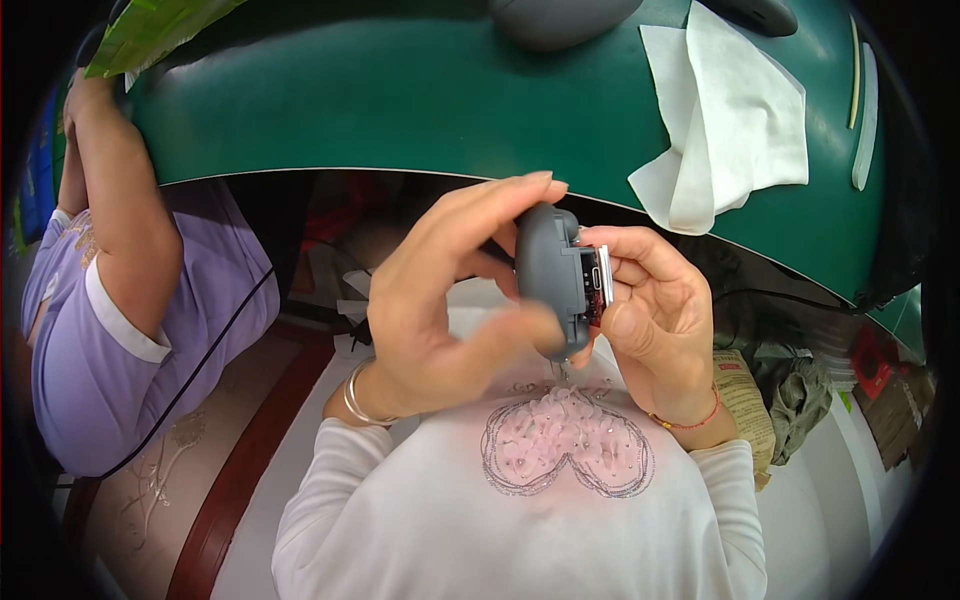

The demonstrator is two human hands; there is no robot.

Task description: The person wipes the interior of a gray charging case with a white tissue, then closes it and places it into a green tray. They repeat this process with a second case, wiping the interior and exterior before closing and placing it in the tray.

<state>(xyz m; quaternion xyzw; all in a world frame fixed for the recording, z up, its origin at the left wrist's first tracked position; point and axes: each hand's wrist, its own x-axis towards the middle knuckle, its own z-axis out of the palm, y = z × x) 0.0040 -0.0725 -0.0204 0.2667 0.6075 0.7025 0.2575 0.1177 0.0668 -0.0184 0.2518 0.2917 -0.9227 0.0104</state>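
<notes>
In the head view, a green table (400, 125) curves across the top, with a white cloth (745, 130) lying crumpled on it towards the right; another person in purple (155, 350) sits at the left. The dark grey casing (545, 265) is between the two hands, in front of the table's edge. The left hand (440, 300) curls about it, fingers bent over its upper end; the thumb is blurred, so I cannot tell whether it presses. The right hand (665, 325) pinches a white piece (606, 270) between thumb and forefinger, beside an exposed board (593, 290). The casing looks light, stiff and smooth, perhaps slippery; its rounded shell should bear a grip, while the board seems fragile, best taken by its edges.
</notes>
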